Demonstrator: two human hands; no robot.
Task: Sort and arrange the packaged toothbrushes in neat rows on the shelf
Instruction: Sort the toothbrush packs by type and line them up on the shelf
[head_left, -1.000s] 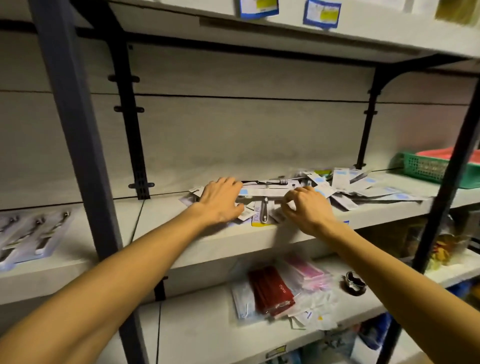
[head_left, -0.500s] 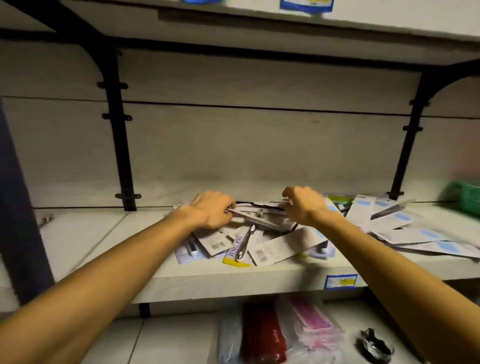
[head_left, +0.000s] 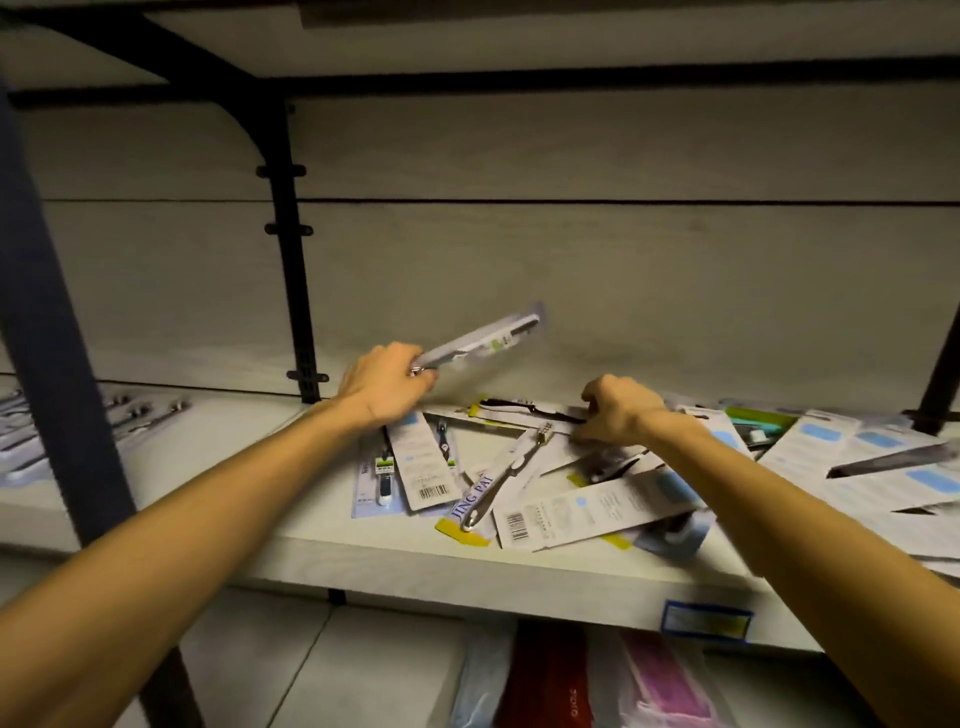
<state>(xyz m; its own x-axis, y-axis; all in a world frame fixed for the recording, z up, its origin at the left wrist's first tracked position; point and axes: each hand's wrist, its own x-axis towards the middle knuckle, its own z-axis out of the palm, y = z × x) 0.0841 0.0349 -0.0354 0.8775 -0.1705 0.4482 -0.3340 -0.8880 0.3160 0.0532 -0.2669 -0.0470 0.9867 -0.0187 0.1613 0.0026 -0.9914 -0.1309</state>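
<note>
Toothbrushes in cardboard-backed packs are lying in a loose, overlapping heap (head_left: 524, 483) on the pale shelf (head_left: 395, 566), and we are working from both sides of it. Our left hand (head_left: 387, 384) is gripping one packaged toothbrush (head_left: 480, 338) by its end, holding it clear above the heap's left edge, tilted up toward the back wall. Our right hand (head_left: 618, 410) is closed on packs at the rear of the heap, beside a dark-handled brush (head_left: 530, 409). A pack marked "JING PAI" (head_left: 475, 506) is lying at the heap's front. A price label (head_left: 706, 621) is sitting on the shelf edge below the heap.
</note>
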